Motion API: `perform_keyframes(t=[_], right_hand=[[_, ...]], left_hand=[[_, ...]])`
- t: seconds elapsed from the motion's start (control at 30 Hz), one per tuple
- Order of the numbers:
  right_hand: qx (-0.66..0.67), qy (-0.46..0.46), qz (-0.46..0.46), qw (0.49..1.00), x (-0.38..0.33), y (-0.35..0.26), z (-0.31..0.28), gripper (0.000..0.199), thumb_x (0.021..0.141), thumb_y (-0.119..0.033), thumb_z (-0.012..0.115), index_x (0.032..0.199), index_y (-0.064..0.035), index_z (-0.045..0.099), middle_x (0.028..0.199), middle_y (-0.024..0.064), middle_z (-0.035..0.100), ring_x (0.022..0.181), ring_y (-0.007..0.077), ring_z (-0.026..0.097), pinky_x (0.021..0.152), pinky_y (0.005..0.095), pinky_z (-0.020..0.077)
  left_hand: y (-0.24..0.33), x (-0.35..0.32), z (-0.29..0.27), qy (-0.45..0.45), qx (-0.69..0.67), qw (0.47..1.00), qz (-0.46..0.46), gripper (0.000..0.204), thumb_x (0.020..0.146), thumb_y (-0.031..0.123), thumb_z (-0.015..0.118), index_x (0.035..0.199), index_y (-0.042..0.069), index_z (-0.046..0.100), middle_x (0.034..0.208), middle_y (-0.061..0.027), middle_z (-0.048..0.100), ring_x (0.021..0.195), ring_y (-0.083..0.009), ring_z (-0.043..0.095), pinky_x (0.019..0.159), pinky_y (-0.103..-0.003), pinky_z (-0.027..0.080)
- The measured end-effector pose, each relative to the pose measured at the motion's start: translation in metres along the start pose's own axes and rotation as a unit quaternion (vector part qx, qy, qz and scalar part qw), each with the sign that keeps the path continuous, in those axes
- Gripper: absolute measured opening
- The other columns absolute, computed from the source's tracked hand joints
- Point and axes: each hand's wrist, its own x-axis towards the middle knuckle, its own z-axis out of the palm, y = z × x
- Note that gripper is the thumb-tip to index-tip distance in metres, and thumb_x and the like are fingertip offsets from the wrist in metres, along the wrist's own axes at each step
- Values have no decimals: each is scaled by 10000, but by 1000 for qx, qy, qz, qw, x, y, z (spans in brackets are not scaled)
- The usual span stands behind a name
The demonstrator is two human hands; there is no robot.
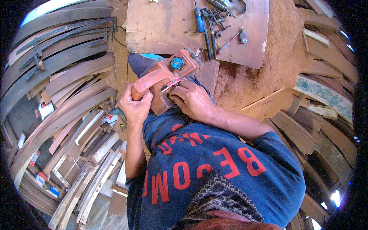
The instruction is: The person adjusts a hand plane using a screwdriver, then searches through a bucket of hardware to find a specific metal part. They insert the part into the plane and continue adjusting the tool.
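An orange electric hand planer (153, 78) with a blue dial rests over my lap, tilted on its side. My left hand (135, 104) is closed around its rear handle. My right hand (195, 100) presses against the planer's side, with thumb and fingers pinched at a small dark round part. Whatever lies between those fingertips is hidden.
Ahead lies a wooden board (165, 27) bearing a blue-handled screwdriver (198, 21), black-handled pliers (209, 38), metal parts and a small bottle (243, 36). Sawdust (245, 84) covers the floor beside it. Stacked timber (76, 74) flanks my left, with more boards (295, 132) on my right.
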Motion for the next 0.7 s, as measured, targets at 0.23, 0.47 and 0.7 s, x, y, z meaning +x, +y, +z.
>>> perform_keyframes(t=[0.23, 0.47, 0.7], right_hand=[[-41, 26, -70, 996, 0, 4, -1, 162, 830, -116, 691, 983, -67, 709, 1009, 116, 663, 957, 328, 653, 818, 423, 558], [-73, 21, -201, 977, 4, 18, 1, 270, 775, -99, 666, 1042, -62, 681, 1040, 77, 638, 999, 291, 637, 841, 392, 560], [-58, -4, -235, 970, 0, 30, -4, 307, 785, -91, 679, 1090, -64, 693, 1101, 101, 657, 1055, 303, 637, 891, 398, 550]], left_hand=[[8, -1, 3, 11, -34, 999, 3, 202, 735, 55, 735, 928, 5, 698, 817, -60, 705, 749, -112, 642, 691, -307, 531], [15, 2, 1, 0, -23, 1000, -14, 226, 746, 50, 736, 963, 0, 699, 850, -51, 714, 783, -111, 653, 711, -303, 537], [10, 0, 3, -6, -84, 995, -57, 239, 747, 49, 741, 978, -2, 703, 877, -59, 725, 796, -118, 665, 712, -310, 546]])
